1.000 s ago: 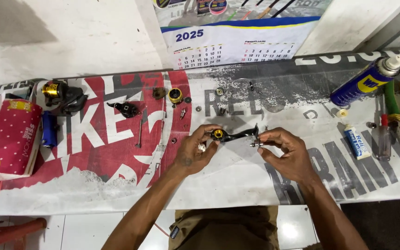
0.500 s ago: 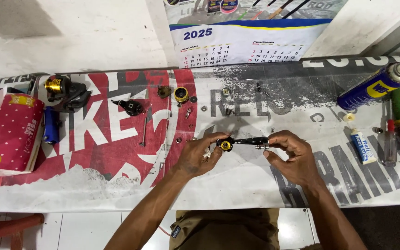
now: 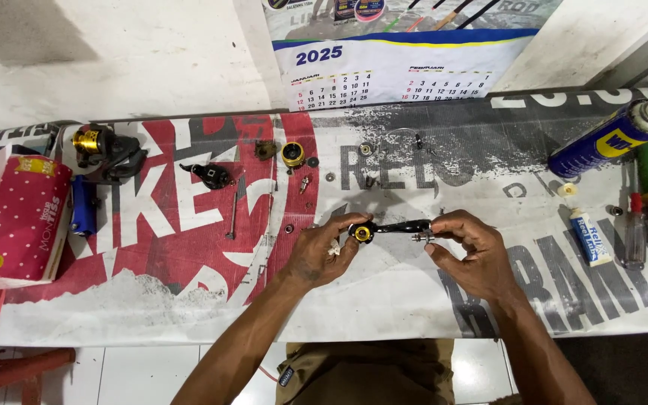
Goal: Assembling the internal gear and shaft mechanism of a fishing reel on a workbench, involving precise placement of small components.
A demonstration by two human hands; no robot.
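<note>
reel handle (image 3: 391, 227) | long axis horiz, gold end left | L hand (image 3: 324, 251) + R hand (image 3: 474, 251) pinching its ends

Bright, even daylight fills the sharp head view, soft short shadows fall beneath the hands onto the tabletop (image 3: 384, 300), a dim patch darkens the wall's upper left corner, and straight edges bow slightly outward

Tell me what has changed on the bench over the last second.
Little. Both hands keep hold of the black handle part with the gold knob: the left hand at the knob end, the right hand at the other. Its knob end has dipped, so it now lies nearly level. The spray can, the small gold part and the spotted pink pack lie as before.
</note>
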